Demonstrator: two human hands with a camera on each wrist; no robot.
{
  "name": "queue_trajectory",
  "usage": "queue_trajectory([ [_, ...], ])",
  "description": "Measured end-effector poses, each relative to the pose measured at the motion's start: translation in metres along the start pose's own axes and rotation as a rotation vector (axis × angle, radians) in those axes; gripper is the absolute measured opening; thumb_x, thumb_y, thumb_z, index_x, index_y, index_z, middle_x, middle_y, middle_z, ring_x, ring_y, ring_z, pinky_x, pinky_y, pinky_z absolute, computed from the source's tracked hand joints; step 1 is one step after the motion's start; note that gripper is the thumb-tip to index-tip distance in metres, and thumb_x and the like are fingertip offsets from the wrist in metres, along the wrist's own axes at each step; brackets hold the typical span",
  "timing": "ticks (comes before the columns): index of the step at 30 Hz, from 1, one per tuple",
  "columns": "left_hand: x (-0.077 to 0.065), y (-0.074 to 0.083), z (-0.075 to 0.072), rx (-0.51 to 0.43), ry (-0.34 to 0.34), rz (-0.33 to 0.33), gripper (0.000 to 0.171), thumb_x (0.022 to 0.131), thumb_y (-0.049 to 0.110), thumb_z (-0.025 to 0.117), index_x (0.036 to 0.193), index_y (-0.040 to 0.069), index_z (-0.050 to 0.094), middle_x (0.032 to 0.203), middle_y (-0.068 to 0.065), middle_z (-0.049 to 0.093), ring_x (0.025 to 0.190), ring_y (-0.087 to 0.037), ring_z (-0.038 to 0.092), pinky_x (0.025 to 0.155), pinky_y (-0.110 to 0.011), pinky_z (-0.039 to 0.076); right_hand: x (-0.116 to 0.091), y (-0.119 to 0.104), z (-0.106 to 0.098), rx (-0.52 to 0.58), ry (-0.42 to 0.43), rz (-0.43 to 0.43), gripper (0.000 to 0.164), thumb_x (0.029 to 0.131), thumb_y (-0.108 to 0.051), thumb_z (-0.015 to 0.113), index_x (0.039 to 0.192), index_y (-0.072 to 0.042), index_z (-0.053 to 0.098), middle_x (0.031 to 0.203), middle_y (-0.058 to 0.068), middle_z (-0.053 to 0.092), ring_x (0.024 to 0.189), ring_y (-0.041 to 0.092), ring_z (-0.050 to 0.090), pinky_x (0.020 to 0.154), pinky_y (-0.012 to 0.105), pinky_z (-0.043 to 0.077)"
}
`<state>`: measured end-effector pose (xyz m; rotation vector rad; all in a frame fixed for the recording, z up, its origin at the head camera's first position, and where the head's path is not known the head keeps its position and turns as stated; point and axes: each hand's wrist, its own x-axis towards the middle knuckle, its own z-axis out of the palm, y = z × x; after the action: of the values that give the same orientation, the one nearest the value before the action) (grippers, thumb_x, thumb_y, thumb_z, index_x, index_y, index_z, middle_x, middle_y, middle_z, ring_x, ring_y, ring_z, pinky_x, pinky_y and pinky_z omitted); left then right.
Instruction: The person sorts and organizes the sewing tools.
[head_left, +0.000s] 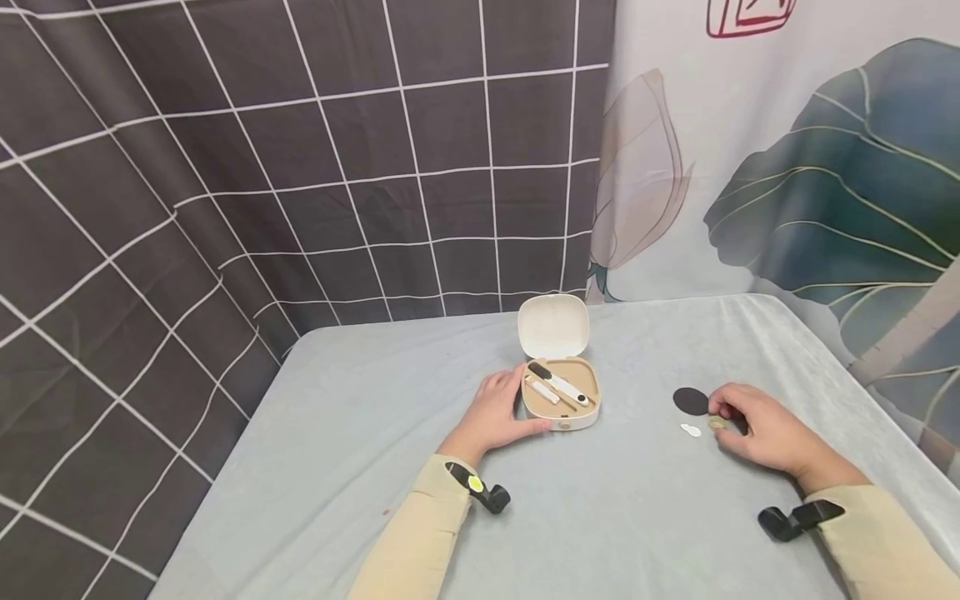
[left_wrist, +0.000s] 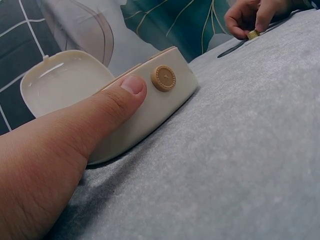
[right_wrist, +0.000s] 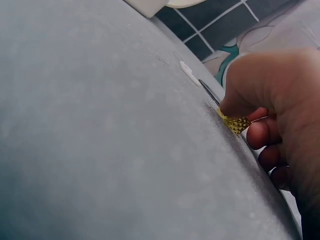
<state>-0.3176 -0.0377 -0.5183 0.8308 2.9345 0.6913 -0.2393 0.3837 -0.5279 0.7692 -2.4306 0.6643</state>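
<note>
My left hand (head_left: 491, 419) holds a small cream sewing box (head_left: 582, 422) by its left side. The thumb lies along its front, beside a tan button (left_wrist: 163, 78); the other fingers reach round the far left. Its lid (head_left: 553, 326) stands raised at the back. Inside, on a tan insert, lie a white tool with a dark end (head_left: 561, 385) and a smaller white piece (head_left: 542, 390). At the right, my right hand (head_left: 767, 432) pinches a gold dimpled thimble (right_wrist: 235, 123) between thumb and fingers, low at the cloth.
A flat black disc (head_left: 691, 401) lies just left of the right hand. Near it is a small white needle threader (head_left: 691, 430). Pale grey cloth (head_left: 615, 517) covers the table. A dark gridded curtain (head_left: 420, 167) and a leaf-patterned one (head_left: 825, 192) hang behind.
</note>
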Motion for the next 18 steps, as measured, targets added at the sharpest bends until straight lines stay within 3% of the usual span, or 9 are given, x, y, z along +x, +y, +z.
queue_trajectory([
  [6, 0.000, 0.001, -0.002, 0.006, 0.000, -0.001, 0.111, 0.078, 0.076, 0.067, 0.162, 0.019, 0.022, 0.158, -0.010, 0.041, 0.146, -0.031, 0.032, 0.122, -0.045, 0.025, 0.000, -0.001, 0.000, -0.022, -0.006, 0.012, 0.040, 0.059, -0.002, 0.076, 0.081, -0.027, 0.054, 0.077, -0.018, 0.044, 0.077, 0.001, 0.042, 0.068, 0.016, 0.029],
  [10, -0.002, 0.002, -0.001, 0.001, 0.001, -0.004, 0.111, 0.078, 0.076, 0.068, 0.162, 0.019, 0.023, 0.158, -0.008, 0.041, 0.147, -0.031, 0.032, 0.122, -0.045, 0.024, 0.005, -0.007, -0.005, -0.012, -0.041, 0.076, 0.038, 0.061, -0.001, 0.075, 0.079, -0.026, 0.053, 0.073, -0.019, 0.042, 0.070, -0.001, 0.041, 0.062, 0.015, 0.030],
  [18, -0.003, 0.002, 0.000, 0.002, 0.012, -0.003, 0.110, 0.078, 0.075, 0.068, 0.162, 0.019, 0.023, 0.158, -0.008, 0.041, 0.146, -0.030, 0.033, 0.122, -0.044, 0.025, 0.040, -0.023, -0.014, -0.009, -0.116, 0.124, 0.032, 0.064, -0.003, 0.071, 0.079, -0.025, 0.052, 0.067, -0.017, 0.038, 0.061, -0.002, 0.037, 0.055, 0.021, 0.029],
])
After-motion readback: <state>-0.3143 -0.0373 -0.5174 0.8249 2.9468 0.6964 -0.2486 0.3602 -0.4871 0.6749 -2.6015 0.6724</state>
